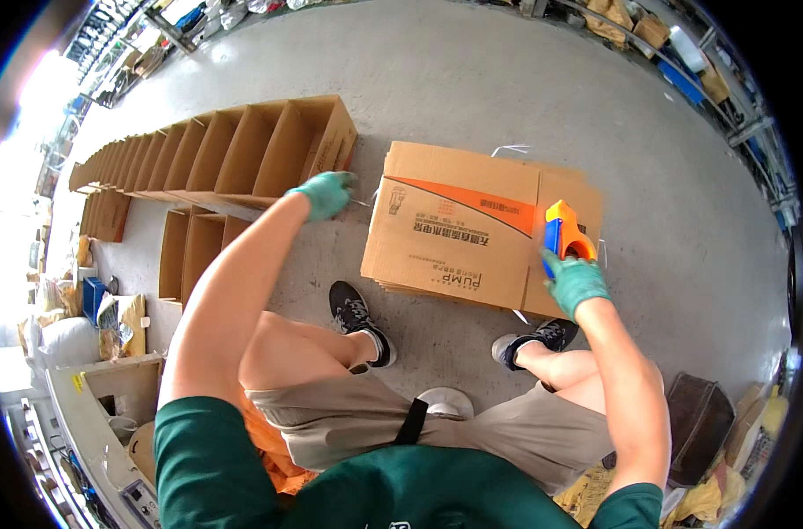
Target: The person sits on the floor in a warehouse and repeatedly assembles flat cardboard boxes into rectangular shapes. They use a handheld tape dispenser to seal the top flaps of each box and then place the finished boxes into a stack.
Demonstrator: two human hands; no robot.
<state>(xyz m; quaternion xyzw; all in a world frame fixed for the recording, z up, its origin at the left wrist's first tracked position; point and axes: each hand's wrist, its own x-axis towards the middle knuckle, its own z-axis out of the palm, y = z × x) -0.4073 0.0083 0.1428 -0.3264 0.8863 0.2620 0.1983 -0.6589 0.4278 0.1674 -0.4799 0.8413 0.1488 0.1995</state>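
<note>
Grasping an orange-and-blue hand tool (572, 232), apparently a tape dispenser, in the right hand (579, 280), just over the right-hand part of a stack of flattened cartons (459, 225) on the grey floor (454, 70). With the left hand (328, 195), reaching out between that stack and a long row of open cartons (265, 145), fingers partly curled; cannot tell about anything pinched there. For good control, best to keep a firm wrap on the tool, hold it square to the cardboard, and steady the stack with a flat left palm, wary of slipping top sheets. Sticking out at the edges, loose white strap ends (513, 148), liable to snag. Tight against the near edge, the right shoe (534, 344), somewhat in the way. Off to the left, a shorter divided carton (199, 245); lower right, a dark brown case (699, 428); beyond, well apart, crowded shelving (747, 132).
</note>
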